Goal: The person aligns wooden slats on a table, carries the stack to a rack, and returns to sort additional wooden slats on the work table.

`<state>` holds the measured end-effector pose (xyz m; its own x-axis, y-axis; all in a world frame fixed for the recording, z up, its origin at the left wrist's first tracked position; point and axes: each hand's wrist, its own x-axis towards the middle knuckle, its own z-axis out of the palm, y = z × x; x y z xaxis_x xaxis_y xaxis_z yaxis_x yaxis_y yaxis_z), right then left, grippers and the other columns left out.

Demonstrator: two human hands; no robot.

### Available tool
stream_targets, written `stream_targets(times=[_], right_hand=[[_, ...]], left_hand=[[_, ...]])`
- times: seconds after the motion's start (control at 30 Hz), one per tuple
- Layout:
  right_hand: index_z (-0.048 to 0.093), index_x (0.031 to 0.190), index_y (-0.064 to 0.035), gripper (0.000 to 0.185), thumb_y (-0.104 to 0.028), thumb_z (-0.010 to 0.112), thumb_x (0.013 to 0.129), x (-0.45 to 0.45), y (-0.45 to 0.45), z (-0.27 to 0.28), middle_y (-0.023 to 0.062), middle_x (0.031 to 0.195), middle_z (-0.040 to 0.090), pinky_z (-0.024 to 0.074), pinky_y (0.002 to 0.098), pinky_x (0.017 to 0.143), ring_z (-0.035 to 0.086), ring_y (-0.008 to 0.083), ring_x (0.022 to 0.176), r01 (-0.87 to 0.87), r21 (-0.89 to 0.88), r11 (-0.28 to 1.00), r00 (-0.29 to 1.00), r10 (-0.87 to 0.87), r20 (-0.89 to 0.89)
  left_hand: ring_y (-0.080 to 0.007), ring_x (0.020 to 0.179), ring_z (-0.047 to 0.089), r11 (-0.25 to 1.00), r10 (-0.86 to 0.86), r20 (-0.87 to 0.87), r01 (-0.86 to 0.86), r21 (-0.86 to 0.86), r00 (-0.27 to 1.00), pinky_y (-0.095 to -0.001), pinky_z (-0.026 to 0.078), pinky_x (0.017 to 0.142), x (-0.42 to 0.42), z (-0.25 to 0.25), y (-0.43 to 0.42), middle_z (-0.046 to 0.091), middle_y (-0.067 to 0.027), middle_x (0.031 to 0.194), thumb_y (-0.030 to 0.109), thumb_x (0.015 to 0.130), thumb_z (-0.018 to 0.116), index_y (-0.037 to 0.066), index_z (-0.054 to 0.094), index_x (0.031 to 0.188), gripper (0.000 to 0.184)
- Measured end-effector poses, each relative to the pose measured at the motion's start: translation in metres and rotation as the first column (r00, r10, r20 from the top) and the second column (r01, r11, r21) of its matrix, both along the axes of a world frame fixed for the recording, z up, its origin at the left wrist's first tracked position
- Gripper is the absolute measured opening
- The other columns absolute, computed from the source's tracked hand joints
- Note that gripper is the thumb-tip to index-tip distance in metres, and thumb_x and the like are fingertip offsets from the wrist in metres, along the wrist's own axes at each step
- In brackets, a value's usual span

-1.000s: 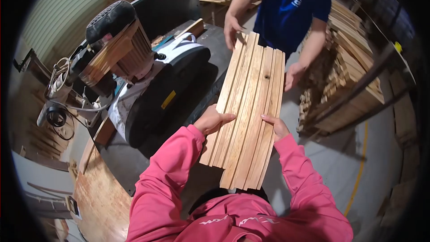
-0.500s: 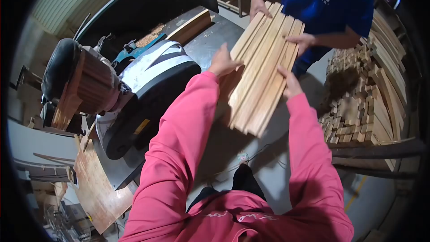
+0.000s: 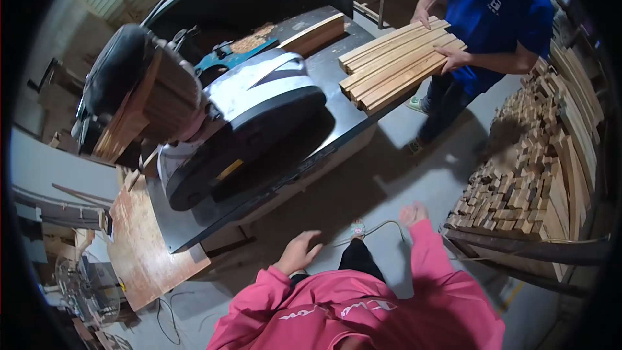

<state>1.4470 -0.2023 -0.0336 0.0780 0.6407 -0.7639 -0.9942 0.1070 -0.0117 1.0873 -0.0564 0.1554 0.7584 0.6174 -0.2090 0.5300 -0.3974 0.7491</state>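
Observation:
My left hand (image 3: pixel 298 253) hangs in front of my body over the floor, its fingers apart and nothing in them. To the right, my right hand (image 3: pixel 413 214) is near the floor-level gap beside the wood stack, empty, with loosely bent fingers. Farther forward, a bundle of wooden strips (image 3: pixel 402 59) is in both hands of a co-worker (image 3: pixel 495 32) in a blue shirt. The strips lie side by side at the right end of a metal machine table (image 3: pixel 327 65); whether they rest on it I cannot tell. Neither of my hands touches them.
A woodworking machine with a large black guard (image 3: pixel 253 149) fills the left middle. One wooden piece (image 3: pixel 314 34) lies on its table. At the right stands a big stack of wooden strips (image 3: pixel 512 188). A cable (image 3: pixel 389 223) crosses the floor near my feet.
Both my hands have let go of the wooden strips and drawn back towards my body. The co-worker now holds the bundle alone, turned more sideways over the machine table's end.

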Motion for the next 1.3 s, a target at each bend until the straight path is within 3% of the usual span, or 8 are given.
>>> stream_targets(times=[0.03, 0.07, 0.23, 0.83, 0.9, 0.97, 1.07, 1.3], right_hand=[[0.037, 0.051, -0.0148, 0.032, -0.027, 0.044, 0.080, -0.024, -0.025, -0.026, 0.0053, 0.053, 0.045, 0.0293, 0.0308, 0.040, 0.039, 0.0203, 0.043, -0.017, 0.379, 0.925, 0.970, 0.108, -0.219], [0.040, 0.052, -0.0137, 0.031, -0.026, 0.044, 0.080, -0.060, -0.032, -0.064, 0.0067, 0.055, 0.049, 0.0319, 0.0317, 0.040, 0.044, 0.0217, 0.045, -0.082, -0.241, 0.967, 0.989, 0.110, 0.101], [0.051, 0.073, -0.0052, 0.016, -0.019, 0.047, 0.079, -0.235, 0.012, 0.062, 0.0064, 0.059, 0.050, 0.0368, 0.0326, 0.042, 0.044, 0.0170, 0.045, -0.438, -0.568, 0.697, 0.765, 0.620, 0.172], [0.056, 0.088, -0.0069, 0.013, -0.016, 0.051, 0.080, -0.636, 0.090, 0.065, 0.0050, 0.067, 0.055, 0.0398, 0.0249, 0.049, 0.049, 0.0149, 0.053, -0.885, -0.455, -0.100, -0.333, 0.818, 0.469], [0.056, 0.090, -0.0063, 0.014, -0.016, 0.052, 0.081, -0.660, 0.103, 0.062, 0.0061, 0.069, 0.056, 0.0409, 0.0244, 0.047, 0.051, 0.0150, 0.053, -0.877, -0.442, -0.186, -0.411, 0.767, 0.493], [0.056, 0.092, -0.0052, 0.017, -0.017, 0.053, 0.081, -0.676, 0.115, 0.055, 0.0084, 0.071, 0.058, 0.0430, 0.0234, 0.044, 0.054, 0.0150, 0.054, -0.862, -0.469, -0.194, -0.444, 0.735, 0.512], [0.056, 0.093, -0.0053, 0.016, -0.017, 0.054, 0.081, -0.706, 0.128, 0.057, 0.0097, 0.071, 0.059, 0.0435, 0.0269, 0.044, 0.054, 0.0159, 0.055, -0.859, -0.450, -0.244, -0.469, 0.726, 0.503], [0.055, 0.100, -0.0052, 0.021, -0.017, 0.055, 0.082, -0.775, 0.197, 0.095, 0.0108, 0.079, 0.060, 0.0442, 0.0269, 0.049, 0.056, 0.0169, 0.058, -0.819, -0.374, -0.435, -0.573, 0.607, 0.550]], left_hand=[[-0.0303, 0.088, 0.057, 0.999, 0.024, -0.098, -0.027, -0.032, 0.995, -0.0336, 0.046, 0.076, -0.031, -0.006, -0.011, 0.057, -0.0143, 0.104, 0.018, 0.079, 0.055, 0.003, 0.052, 0.111, 0.036], [-0.0306, 0.087, 0.057, 0.997, 0.047, -0.194, -0.059, -0.059, 0.980, -0.0344, 0.046, 0.075, -0.057, -0.009, -0.020, 0.057, -0.0144, 0.104, 0.019, 0.079, 0.055, 0.004, 0.052, 0.111, 0.036], [-0.0319, 0.086, 0.057, 0.997, 0.057, -0.244, -0.068, -0.037, 0.968, -0.0363, 0.046, 0.075, -0.177, -0.051, -0.050, 0.058, -0.0152, 0.104, 0.021, 0.079, 0.055, 0.005, 0.052, 0.112, 0.038], [-0.0330, 0.089, 0.057, 0.571, 0.779, -0.441, -0.796, 0.204, 0.446, -0.0390, 0.046, 0.077, -0.555, -0.096, -0.234, 0.058, -0.0160, 0.104, 0.024, 0.075, 0.057, 0.006, 0.049, 0.113, 0.043], [-0.0278, 0.091, 0.056, 0.425, 0.847, -0.417, -0.891, 0.158, 0.330, -0.0327, 0.043, 0.082, -0.557, -0.087, -0.247, 0.059, -0.0124, 0.105, 0.025, 0.077, 0.056, 0.004, 0.056, 0.105, 0.035], [-0.0211, 0.080, 0.056, 0.175, 0.953, -0.149, -0.881, -0.439, 0.264, -0.0280, 0.043, 0.076, -0.563, -0.040, -0.246, 0.063, -0.0081, 0.092, 0.025, 0.078, 0.056, 0.004, 0.062, 0.094, 0.027], [-0.0128, 0.055, 0.041, 0.482, 0.876, 0.248, -0.765, -0.427, 0.413, -0.0237, 0.038, 0.057, -0.558, -0.025, -0.242, 0.052, 0.0025, 0.058, 0.022, 0.079, 0.053, 0.003, 0.057, 0.066, 0.024], [-0.0186, 0.063, 0.051, 0.526, 0.771, -0.072, -0.696, -0.488, 0.633, -0.0285, 0.042, 0.064, -0.608, 0.009, -0.201, 0.060, -0.0063, 0.072, 0.026, 0.083, 0.051, 0.001, 0.061, 0.076, 0.028]])
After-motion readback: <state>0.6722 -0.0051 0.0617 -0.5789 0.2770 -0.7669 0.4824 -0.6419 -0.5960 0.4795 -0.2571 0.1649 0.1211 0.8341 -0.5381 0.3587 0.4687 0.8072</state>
